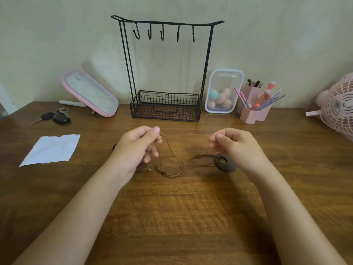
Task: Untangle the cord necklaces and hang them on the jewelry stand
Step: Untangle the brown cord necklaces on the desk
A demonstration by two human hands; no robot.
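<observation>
Brown cord necklaces (172, 165) lie tangled on the wooden table (172, 217) between my hands. My left hand (136, 148) pinches a loop of the cord between thumb and fingers and lifts it off the table. A dark round pendant (226, 163) on one cord lies to the right, partly under my right hand (235, 146). My right hand hovers above it with fingers curled and holds nothing that I can see. The black wire jewelry stand (166, 73) stands at the back centre, its several hooks bare and its basket base holding nothing.
A pink-framed mirror (89, 92) leans at the back left, with car keys (55, 117) in front of it and a torn sheet of paper (51, 149) nearer. Right of the stand are a clear box of makeup sponges (222, 92), a pink brush holder (254, 104) and a pink fan (338, 108).
</observation>
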